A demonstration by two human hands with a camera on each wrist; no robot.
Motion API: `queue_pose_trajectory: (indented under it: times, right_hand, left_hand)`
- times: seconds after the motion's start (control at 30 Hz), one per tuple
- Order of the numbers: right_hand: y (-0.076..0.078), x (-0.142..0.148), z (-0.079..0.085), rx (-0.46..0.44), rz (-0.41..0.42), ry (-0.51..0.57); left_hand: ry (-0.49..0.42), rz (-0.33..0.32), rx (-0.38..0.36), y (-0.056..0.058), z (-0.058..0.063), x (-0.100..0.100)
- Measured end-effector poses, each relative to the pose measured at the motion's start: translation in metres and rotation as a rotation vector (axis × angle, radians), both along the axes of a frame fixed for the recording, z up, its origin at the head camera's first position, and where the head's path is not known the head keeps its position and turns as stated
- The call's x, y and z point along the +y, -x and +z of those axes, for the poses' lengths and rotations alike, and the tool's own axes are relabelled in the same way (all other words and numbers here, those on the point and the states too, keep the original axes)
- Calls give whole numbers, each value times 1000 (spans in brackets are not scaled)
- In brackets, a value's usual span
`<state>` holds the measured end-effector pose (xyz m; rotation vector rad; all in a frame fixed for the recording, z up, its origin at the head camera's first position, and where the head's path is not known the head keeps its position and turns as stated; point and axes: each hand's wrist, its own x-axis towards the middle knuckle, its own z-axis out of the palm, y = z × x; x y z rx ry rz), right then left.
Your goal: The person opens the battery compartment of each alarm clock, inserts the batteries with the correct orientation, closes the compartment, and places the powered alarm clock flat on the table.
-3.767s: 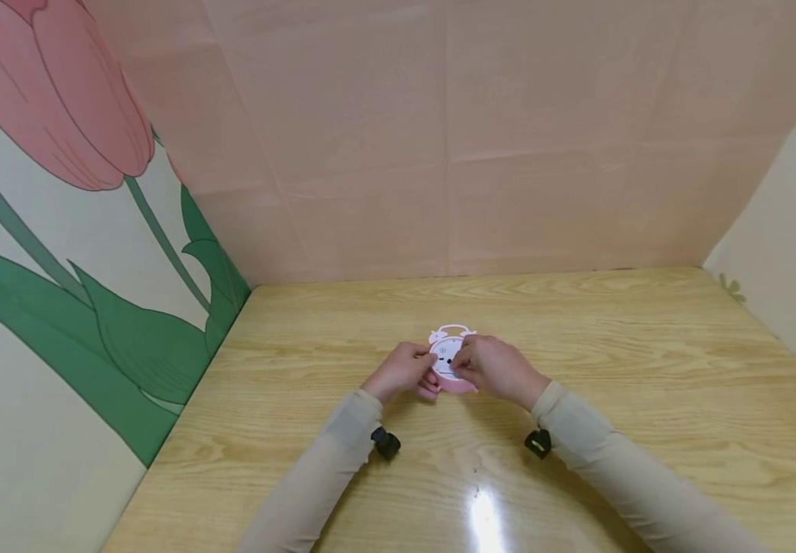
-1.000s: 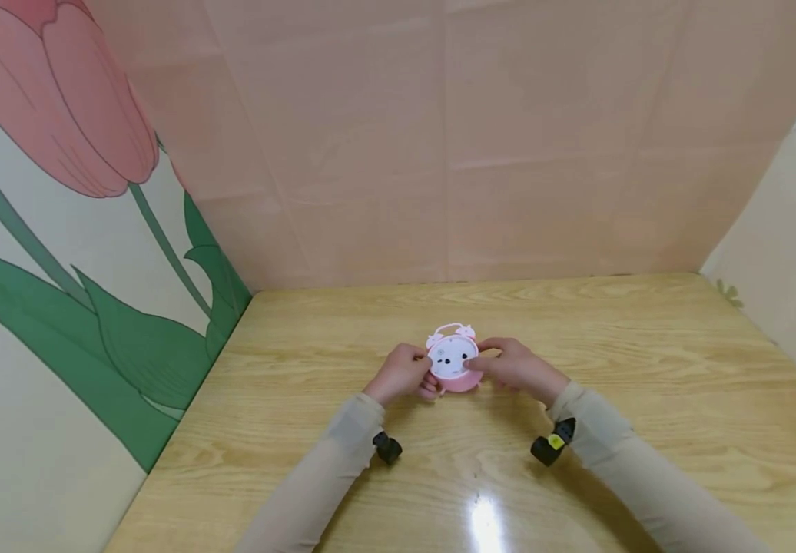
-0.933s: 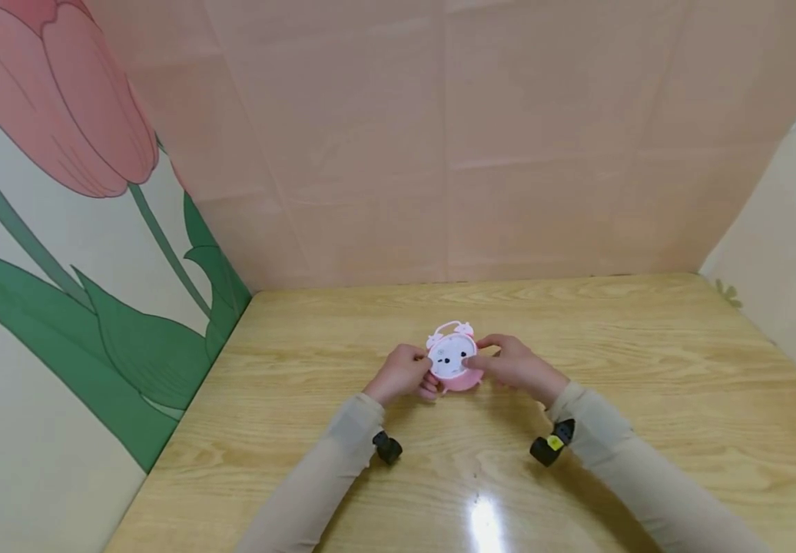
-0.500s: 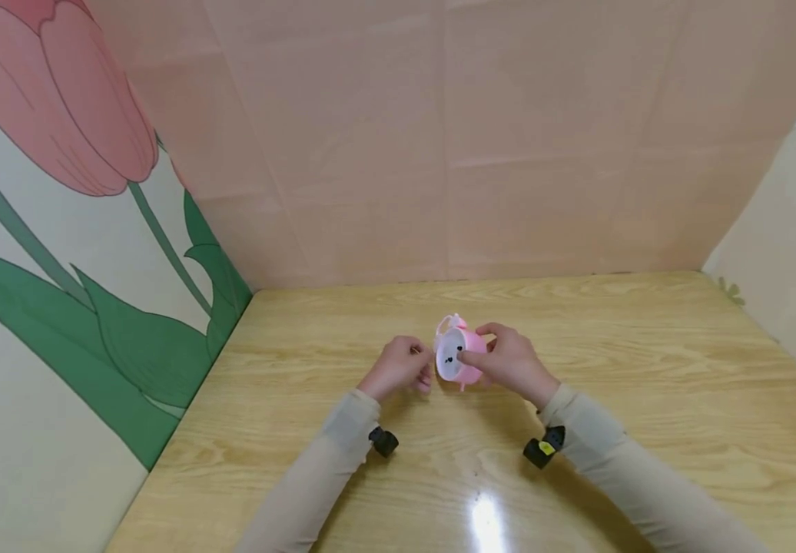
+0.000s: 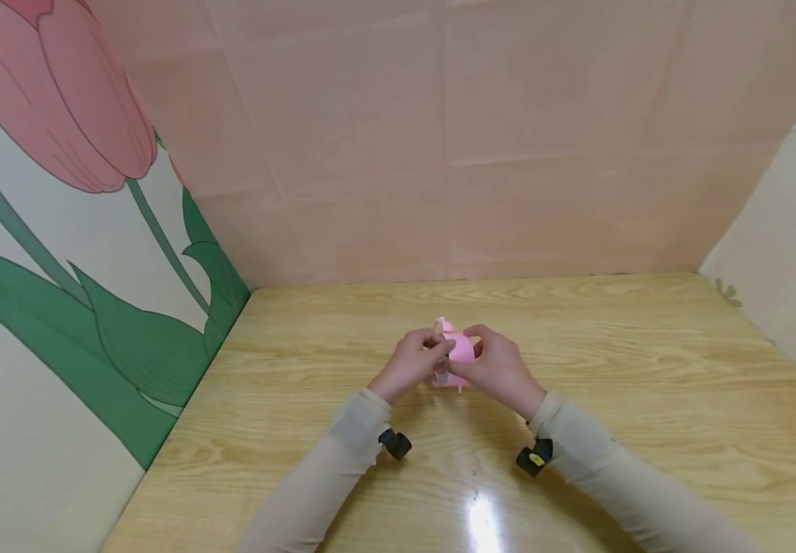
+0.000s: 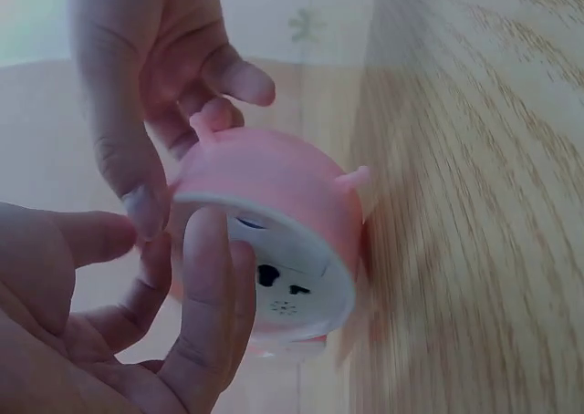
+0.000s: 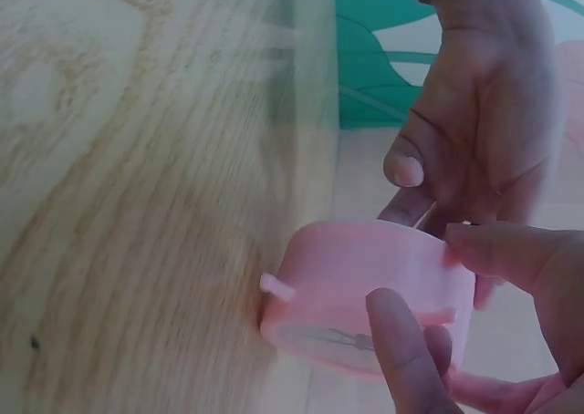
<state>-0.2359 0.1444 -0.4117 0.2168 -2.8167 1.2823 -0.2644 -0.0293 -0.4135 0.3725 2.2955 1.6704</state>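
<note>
A pink twin-bell alarm clock (image 5: pixel 463 349) stands turned sideways, its white back toward the left hand. In the left wrist view the alarm clock (image 6: pixel 274 172) shows two short feet and black knobs on its back. The right hand (image 5: pixel 502 367) grips its body, thumb at the back's edge and other fingers round the front. The left hand (image 5: pixel 415 358) has thumb and forefinger pinched together at the back, right by the right thumb; what lies between the tips is hidden. Its other fingers reach across the white back. Part of the dial shows in the right wrist view.
The wood-grain table (image 5: pixel 287 369) runs back to a pinkish-brown hanging (image 5: pixel 398 153). A tulip-printed wall covering (image 5: pixel 80 230) borders the left, a flower-printed one (image 5: pixel 795 261) the right. Small black cameras (image 5: pixel 396 443) sit on both wrists. Light glares off the table front.
Earlier, the clock's back faced the person and both hands held it. The right hand has swung that back leftward; the left hand came away and has returned to it.
</note>
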Motion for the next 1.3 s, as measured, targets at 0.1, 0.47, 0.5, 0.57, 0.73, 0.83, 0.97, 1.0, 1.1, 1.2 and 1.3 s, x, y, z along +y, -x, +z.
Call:
queue_pose_trajectory:
  times: [0.1,0.47,0.5,0.57,0.73,0.83,0.97,1.0,1.1,1.2,1.3]
  right_hand:
    - [0,1,-1,39,26,-8]
    - [15,21,-16,-123,223,-1]
    - [18,23,-19,-133,235,-8]
    - [22,26,-24,-147,248,-21]
    - [27,30,-31,-170,234,-6]
    - [29,31,-31,-151,231,5]
    - [30,31,-31,-125,239,23]
    - [30,31,-31,-123,235,26]
    - [30,30,-31,-116,223,39]
    - [30,29,-31,-102,207,39]
    - [31,28,-32,-60,198,20]
  left_hand:
    - [-11,11,-31,0,0,1]
    - [-77,-16,-85,5,-7,-4]
    - [-89,-18,-94,6,-8,-5]
    - [-116,-25,-118,7,-9,-6]
    - [-176,-48,-179,12,-14,-11]
    - [-190,-54,-200,15,-16,-14]
    - [-188,-50,-220,17,-18,-16]
    - [-185,-45,-223,18,-18,-17]
    - [-170,-28,-221,18,-19,-20]
    - [-150,-11,-223,17,-21,-23]
    - [-127,-5,-224,17,-23,-24]
